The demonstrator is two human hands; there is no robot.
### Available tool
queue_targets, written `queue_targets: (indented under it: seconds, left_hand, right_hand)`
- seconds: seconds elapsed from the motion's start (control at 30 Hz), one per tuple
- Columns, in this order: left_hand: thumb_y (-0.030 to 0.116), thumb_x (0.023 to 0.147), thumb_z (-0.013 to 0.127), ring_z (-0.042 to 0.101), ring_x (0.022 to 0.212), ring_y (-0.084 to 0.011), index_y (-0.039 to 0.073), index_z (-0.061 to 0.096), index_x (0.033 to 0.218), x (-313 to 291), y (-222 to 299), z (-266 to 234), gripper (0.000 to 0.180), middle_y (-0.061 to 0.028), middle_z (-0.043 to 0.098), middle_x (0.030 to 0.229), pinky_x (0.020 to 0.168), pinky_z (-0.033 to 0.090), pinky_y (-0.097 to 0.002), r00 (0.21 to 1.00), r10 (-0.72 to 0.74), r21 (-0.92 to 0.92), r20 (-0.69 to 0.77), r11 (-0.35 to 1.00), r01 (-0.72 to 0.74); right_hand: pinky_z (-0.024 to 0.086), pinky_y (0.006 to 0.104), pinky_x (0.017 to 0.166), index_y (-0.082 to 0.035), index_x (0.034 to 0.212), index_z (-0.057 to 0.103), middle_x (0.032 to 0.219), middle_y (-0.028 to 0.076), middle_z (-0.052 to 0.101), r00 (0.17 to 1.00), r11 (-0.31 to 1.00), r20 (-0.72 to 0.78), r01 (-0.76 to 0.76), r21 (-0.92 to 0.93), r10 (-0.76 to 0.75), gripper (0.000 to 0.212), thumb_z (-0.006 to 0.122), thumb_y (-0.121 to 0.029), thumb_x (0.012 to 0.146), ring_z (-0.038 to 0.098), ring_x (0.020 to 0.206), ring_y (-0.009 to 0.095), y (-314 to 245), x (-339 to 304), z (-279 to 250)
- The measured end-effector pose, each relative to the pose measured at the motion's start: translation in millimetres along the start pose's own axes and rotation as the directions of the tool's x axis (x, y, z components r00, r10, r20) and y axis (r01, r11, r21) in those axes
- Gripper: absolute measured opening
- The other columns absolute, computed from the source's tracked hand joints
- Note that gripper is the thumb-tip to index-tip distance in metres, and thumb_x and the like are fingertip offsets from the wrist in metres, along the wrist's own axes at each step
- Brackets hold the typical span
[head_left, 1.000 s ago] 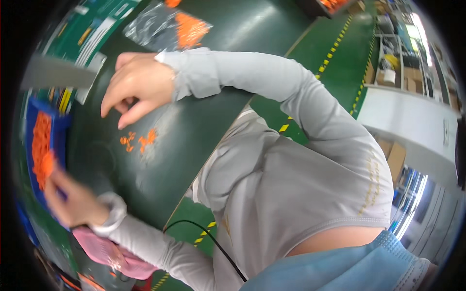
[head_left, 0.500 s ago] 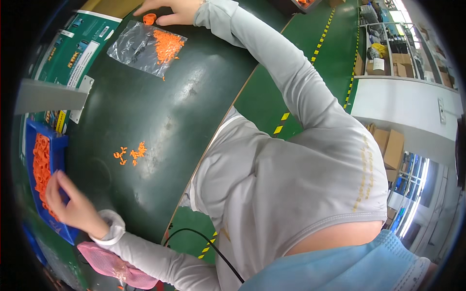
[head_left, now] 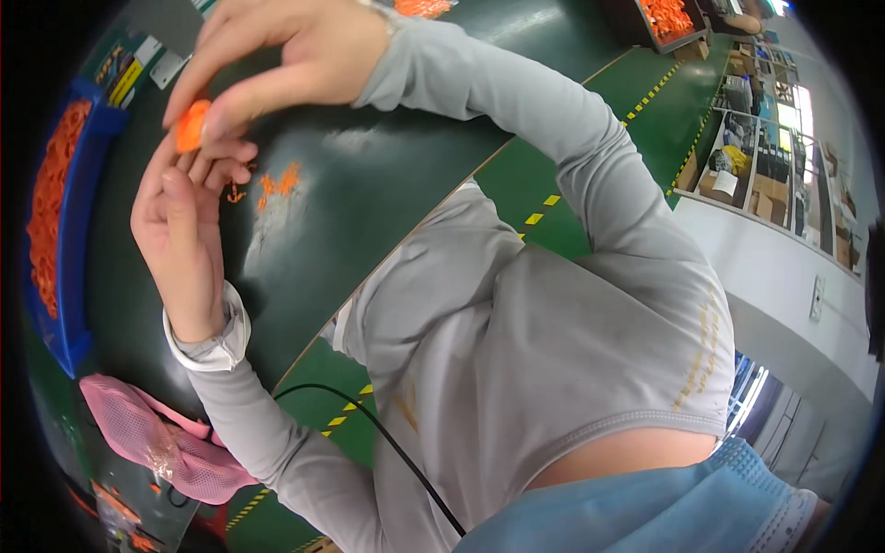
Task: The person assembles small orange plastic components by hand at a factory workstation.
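Observation:
My right hand [head_left: 309, 60] is closed on a small orange plastic ring [head_left: 191, 127], pinched between the thumb and a finger. Just below it my left hand [head_left: 175, 235] is raised, its fingers loosely bent and its thumb apart from them. The tip of its forefinger reaches the underside of the orange ring; whether it touches cannot be made out. I see nothing else in the left palm. Small orange scraps [head_left: 279, 182] lie on the dark green table [head_left: 318, 198] beside the fingers.
At the far left stands a blue bin [head_left: 76, 318] full of orange parts [head_left: 57, 212]. A pink mesh item [head_left: 166, 442] lies near my left forearm. Part of an orange heap [head_left: 422, 7] shows at the top edge. A dark box of orange pieces [head_left: 666, 20] stands at the upper right.
My right hand has left the spot beside the plastic bag and come toward my left hand, bringing the orange ring. My left hand has moved away from the blue bin. The view has shifted.

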State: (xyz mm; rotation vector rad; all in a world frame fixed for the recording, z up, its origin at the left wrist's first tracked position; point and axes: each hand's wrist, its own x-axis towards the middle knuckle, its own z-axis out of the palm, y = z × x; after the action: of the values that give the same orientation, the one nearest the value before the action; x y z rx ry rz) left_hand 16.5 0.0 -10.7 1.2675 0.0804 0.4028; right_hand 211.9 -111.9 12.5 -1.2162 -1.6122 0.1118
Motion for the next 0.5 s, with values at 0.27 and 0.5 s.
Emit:
queue_targets:
  seconds: [0.27,0.5]
  left_hand:
    - [0.025,0.108,0.050,0.057,0.082,-0.0131,-0.010,0.061,0.126,0,4,-15,0.041,-0.0095,0.066,0.100,0.075,0.044,-0.0244,0.945,0.026,0.076,-0.325,0.997,-0.001]
    - [0.020,0.106,0.055,0.054,0.081,-0.0109,-0.011,0.062,0.125,4,4,-10,0.037,-0.0066,0.063,0.093,0.073,0.045,-0.0241,0.902,0.055,0.106,-0.428,0.994,-0.011]
  right_hand:
    - [0.050,0.0365,0.079,-0.014,0.099,0.076,0.092,0.004,0.069,0.998,0.992,-0.022,0.060,-0.109,-0.063,0.022,0.078,-0.028,0.082,0.065,0.081,0.022,4,10,10]
    - [0.045,0.0332,0.078,-0.014,0.090,0.069,0.080,-0.003,0.062,0.818,0.978,0.537,-0.163,-0.129,0.207,0.014,0.074,-0.026,0.086,0.061,0.081,0.018,-17,-42,-30]
